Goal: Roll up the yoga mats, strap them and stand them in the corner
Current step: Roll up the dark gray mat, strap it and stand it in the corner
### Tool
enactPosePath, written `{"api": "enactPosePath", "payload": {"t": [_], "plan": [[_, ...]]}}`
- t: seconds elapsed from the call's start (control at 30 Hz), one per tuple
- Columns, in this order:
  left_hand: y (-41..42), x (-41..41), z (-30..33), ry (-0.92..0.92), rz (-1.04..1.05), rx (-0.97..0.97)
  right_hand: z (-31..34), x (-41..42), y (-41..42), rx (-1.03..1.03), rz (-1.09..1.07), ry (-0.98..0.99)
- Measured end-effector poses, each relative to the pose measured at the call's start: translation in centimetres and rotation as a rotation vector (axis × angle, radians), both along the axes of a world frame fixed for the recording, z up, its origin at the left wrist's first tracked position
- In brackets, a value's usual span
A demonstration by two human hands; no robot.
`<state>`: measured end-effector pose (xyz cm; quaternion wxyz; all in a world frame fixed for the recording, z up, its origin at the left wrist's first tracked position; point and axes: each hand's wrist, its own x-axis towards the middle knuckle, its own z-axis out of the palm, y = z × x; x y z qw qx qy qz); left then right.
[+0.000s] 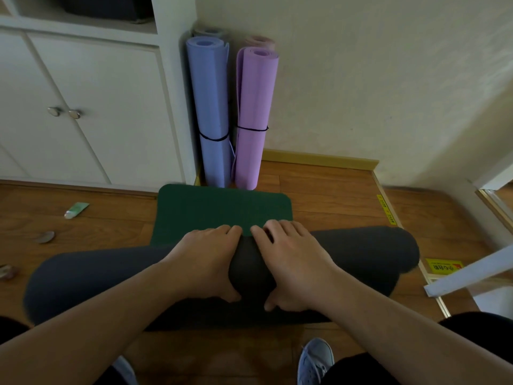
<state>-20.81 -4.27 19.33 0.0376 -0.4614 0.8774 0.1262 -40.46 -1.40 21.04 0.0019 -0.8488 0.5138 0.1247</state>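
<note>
My left hand and right hand curl over the middle of the dark roll, thumbs tucked behind, fingers gripping its front. At twelve o'clock a short green mat tail remains unrolled (nearly done). Farther at twelve, the blue mat and purple mat stand strapped in the corner; mine needs strapping and standing.

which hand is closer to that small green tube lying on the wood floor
Left. The left hand grips the dark rolled mat on the side toward the small green tube; the right hand grips the roll further from it.
</note>
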Motion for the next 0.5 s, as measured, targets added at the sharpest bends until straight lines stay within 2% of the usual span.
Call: {"api": "enactPosePath", "payload": {"t": [0.17,0.3,0.5], "plan": [[0.2,0.3,0.2,0.051,0.013,-0.016,0.3,-0.4,-0.6,-0.037,-0.006,-0.105],[0.3,0.1,-0.3,-0.017,-0.037,-0.118,0.8,-0.4,-1.1,0.02,-0.044,-0.162],[0.2,-0.1,-0.3,-0.014,-0.034,-0.084,0.4,0.3,-0.5,0.041,-0.033,-0.096]]}}
